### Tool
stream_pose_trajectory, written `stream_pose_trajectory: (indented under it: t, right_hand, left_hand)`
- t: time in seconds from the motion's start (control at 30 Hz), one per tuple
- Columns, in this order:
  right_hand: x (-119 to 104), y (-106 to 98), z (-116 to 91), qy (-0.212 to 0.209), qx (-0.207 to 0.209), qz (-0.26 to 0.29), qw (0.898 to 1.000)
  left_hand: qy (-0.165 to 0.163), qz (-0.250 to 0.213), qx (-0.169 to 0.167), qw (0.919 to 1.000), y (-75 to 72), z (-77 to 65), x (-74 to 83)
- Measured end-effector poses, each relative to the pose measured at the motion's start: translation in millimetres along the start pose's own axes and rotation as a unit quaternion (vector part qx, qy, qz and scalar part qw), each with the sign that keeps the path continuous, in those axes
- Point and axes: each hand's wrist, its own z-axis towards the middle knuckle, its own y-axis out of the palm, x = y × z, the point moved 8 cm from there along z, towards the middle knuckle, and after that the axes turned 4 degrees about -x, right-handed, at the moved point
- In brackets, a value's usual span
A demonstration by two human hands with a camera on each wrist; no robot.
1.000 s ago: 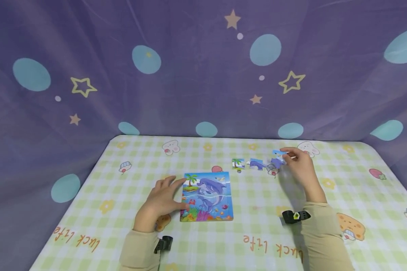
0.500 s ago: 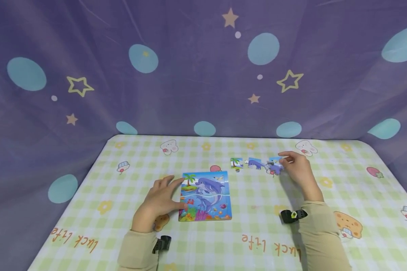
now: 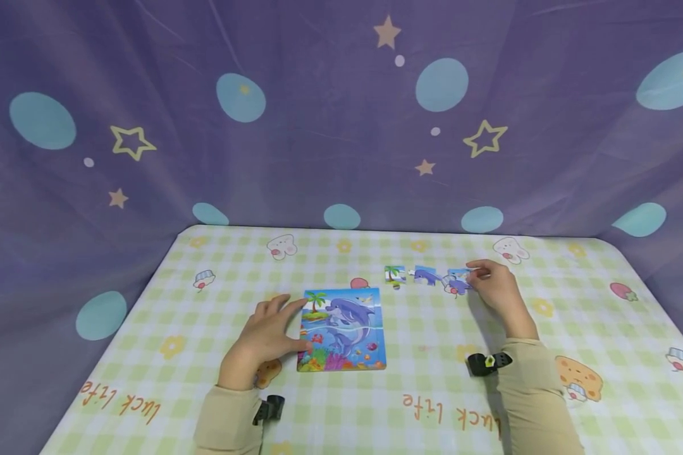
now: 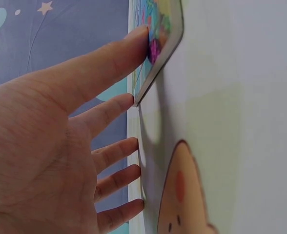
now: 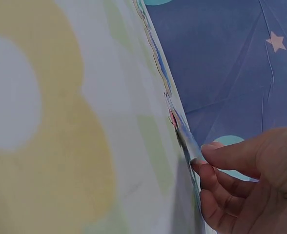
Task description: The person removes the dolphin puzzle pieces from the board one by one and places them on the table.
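Observation:
A square dolphin jigsaw puzzle [image 3: 341, 328] lies on the table in the head view. My left hand [image 3: 264, 338] rests at its left side, fingers spread and fairly straight. In the left wrist view the thumb [image 4: 109, 63] touches the puzzle's face, and the fingertips reach the tablecloth. Farther back and to the right, my right hand [image 3: 496, 291] pinches the right edge of a puzzle piece [image 3: 458, 282] showing blue sky and part of a dolphin. In the right wrist view that piece [image 5: 185, 131] sits between thumb and forefinger, low against the tablecloth; exact contact is unclear.
Left of the pinched piece lie a dolphin piece [image 3: 425, 275] and a palm-tree piece [image 3: 395, 273], in a row. A green-checked tablecloth [image 3: 427, 328] with printed figures covers the table. Behind the back edge hangs a purple curtain [image 3: 319, 164] with stars and ovals.
The right hand has lowered the pinched piece and drawn it slightly nearer, into line with the other two pieces. The left hand stays at the puzzle. The head view has shifted slightly.

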Motion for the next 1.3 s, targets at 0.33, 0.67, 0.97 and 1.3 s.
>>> stream_pose_trajectory:
  t: [0.33,0.67,0.97,1.3]
  right_hand:
    - [-13,3,1,-0.013,-0.001,-0.010,1.000]
    - [-55,33,0,-0.046,-0.047,-0.031,0.997]
    - [-81,55,-6,-0.072,-0.074,-0.029,0.994]
    - [-100,79,-14,-0.083,-0.099,-0.030,0.991]
  left_hand:
    - [0.001,0.005,0.000,1.0000,-0.7,0.0,1.9]
    - [0.001,0.006,-0.004,1.0000,-0.8,-0.2,0.5]
    - [0.016,-0.017,-0.017,0.9996,-0.1,-1.5,-2.0]
    - [0.018,-0.022,-0.018,0.9994,-0.7,-1.7,-3.8]
